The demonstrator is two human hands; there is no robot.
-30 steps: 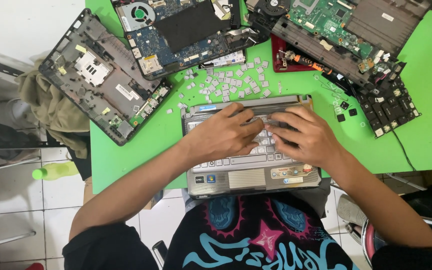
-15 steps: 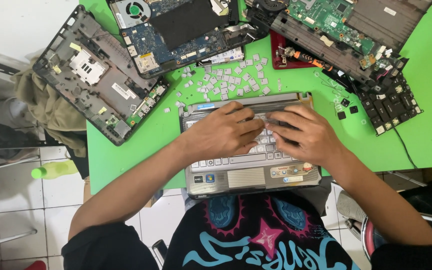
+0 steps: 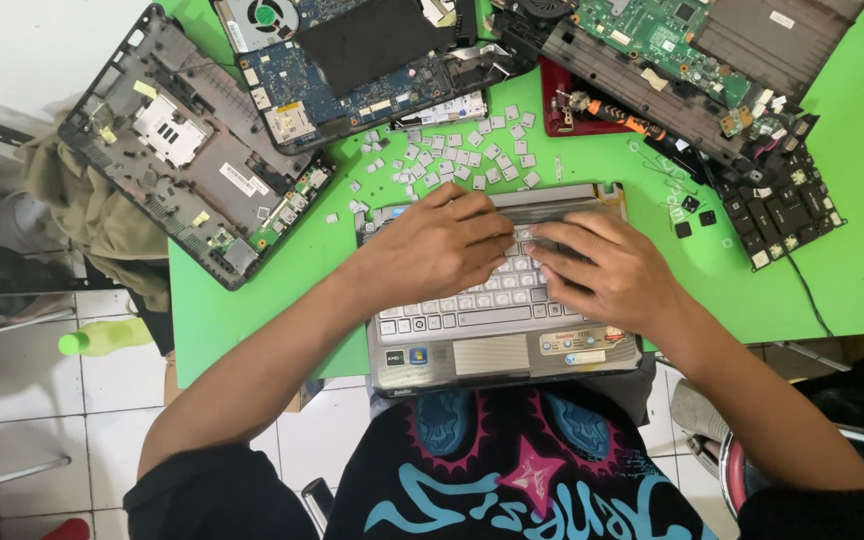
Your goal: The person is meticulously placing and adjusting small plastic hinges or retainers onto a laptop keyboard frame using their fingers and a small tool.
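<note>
Two hands: both rest palm-down on the silver plastic laptop base point(image 3: 497, 345), which lies at the near edge of the bright green smooth table top point(image 3: 252, 300), partly overhanging it.
Left hand point(image 3: 439, 243): flat on the left half of the laptop's white-keyed keyboard point(image 3: 472, 305), fingers stretched toward the middle; whether the fingertips pinch a key I cannot tell.
Right hand point(image 3: 607, 270): flat on the right half of the keyboard, fingers bent and pointing left, their tips just beside those of the left hand; any grasp is hidden.
Laptop front: a smooth grey touchpad and palm rest with small coloured stickers, nearest the person.
Loose keycaps point(image 3: 472, 150): small square white plastic caps scattered on the table just beyond the laptop.
Dark grey laptop bottom shell point(image 3: 187, 150): ribbed, rectangular plastic, lying tilted beyond and left of the laptop.
Blue circuit board with round fan point(image 3: 352, 55): farther back, beyond the keycaps.
Green circuit board in a dark chassis point(image 3: 682, 50): beyond and right of the laptop.
Black keyboard piece point(image 3: 782, 205): right of the laptop, some of its black keys lying loose beside it.
</note>
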